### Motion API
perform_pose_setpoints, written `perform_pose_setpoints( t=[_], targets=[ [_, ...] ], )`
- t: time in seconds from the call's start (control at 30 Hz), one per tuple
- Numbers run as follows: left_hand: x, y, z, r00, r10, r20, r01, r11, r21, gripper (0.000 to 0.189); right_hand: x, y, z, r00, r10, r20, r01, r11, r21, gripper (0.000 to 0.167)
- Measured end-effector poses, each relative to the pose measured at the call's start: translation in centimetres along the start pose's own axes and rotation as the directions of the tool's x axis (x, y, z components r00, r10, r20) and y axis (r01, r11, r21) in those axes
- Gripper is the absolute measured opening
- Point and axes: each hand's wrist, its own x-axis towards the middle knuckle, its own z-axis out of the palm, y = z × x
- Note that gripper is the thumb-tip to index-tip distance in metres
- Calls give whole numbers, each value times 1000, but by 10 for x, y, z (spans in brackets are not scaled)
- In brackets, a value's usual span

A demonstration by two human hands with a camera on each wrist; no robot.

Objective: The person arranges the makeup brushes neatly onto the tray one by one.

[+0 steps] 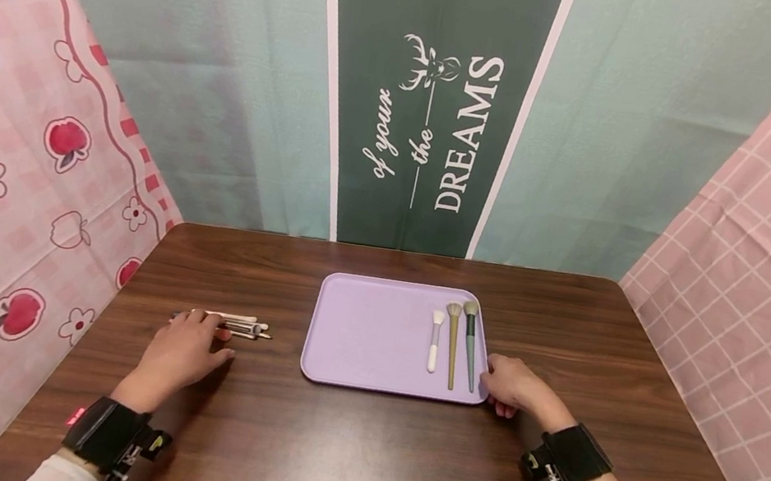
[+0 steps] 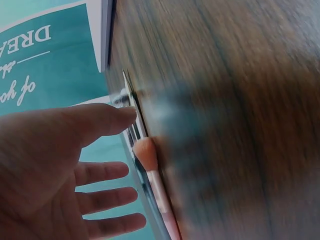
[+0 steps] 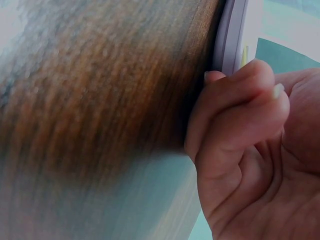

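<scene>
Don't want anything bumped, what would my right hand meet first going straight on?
First the lilac tray's right rim, which your right hand seems to touch; just beyond lies the green-handled makeup brush.

Your head view is bright and mostly sharp, with soft glare on the near tabletop (image 1: 350, 451). Your wrist views are dimmer, the tabletop blurred.
</scene>
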Motion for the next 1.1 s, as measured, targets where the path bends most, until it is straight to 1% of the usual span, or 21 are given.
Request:
perform_pose_setpoints(
  t=[0.2, 0.33, 0.57, 0.77, 1.1],
  targets=[
    [1, -7, 2, 1000, -9, 11, 8, 1000, 10, 45, -1, 1, -1, 1000, 6, 1, -6, 1000, 3, 11],
    [2, -10, 3, 1000, 6, 2, -6, 1000, 11, 40, -2, 1, 0, 1000, 10, 3, -10, 1000, 1, 10],
    [2, -13, 4, 1000, 19, -15, -19, 1000, 5, 37, -2, 1, 0, 1000, 12, 2, -12, 1000, 5, 10],
    [4, -15, 6, 1000, 17, -10, -17, 1000, 10, 33, -3, 1, -2, 1000, -1, 3, 1, 1000, -3, 11],
    [7, -23, 9, 995, 80, -54, -79, 997, 21, 16, -1, 1, -2, 1000, 2, 6, -2, 1000, -7, 10]
  ],
)
